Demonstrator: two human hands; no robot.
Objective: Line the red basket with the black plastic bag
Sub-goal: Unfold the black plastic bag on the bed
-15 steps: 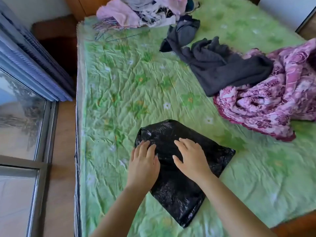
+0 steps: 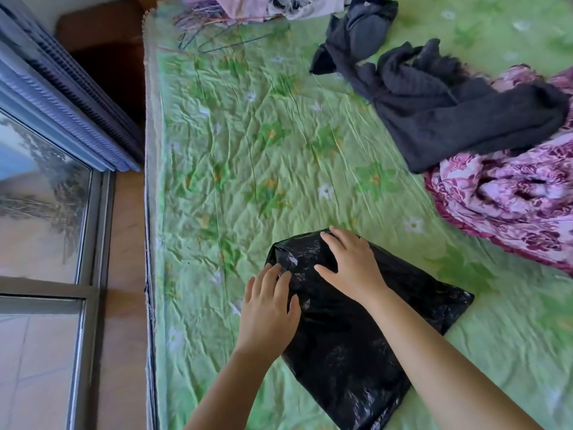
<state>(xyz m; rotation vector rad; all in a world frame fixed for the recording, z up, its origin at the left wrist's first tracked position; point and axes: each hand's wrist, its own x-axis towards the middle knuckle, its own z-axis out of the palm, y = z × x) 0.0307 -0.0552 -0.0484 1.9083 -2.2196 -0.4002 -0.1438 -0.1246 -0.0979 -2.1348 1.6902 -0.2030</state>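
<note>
Bed (image 2: 248, 150), green flowered sheet, fills scene. Far right: purple flowered cloth (image 2: 511, 206) with dark garment (image 2: 449, 119) heaped beside it, both well apart from work.

Black plastic bag (image 2: 356, 336) lies flat on near part of sheet, unopened. Red basket not in view.

Right hand (image 2: 350, 262) flat on bag's far corner. Left hand (image 2: 268, 308) flat at bag's left edge. Fingers straight, nothing gripped.

Likely step: finding mouth; which edge, cannot tell. Best: rub layers apart with fingertips, pinch one layer per hand, shake open gently. Thin film clings, may tear.
</note>
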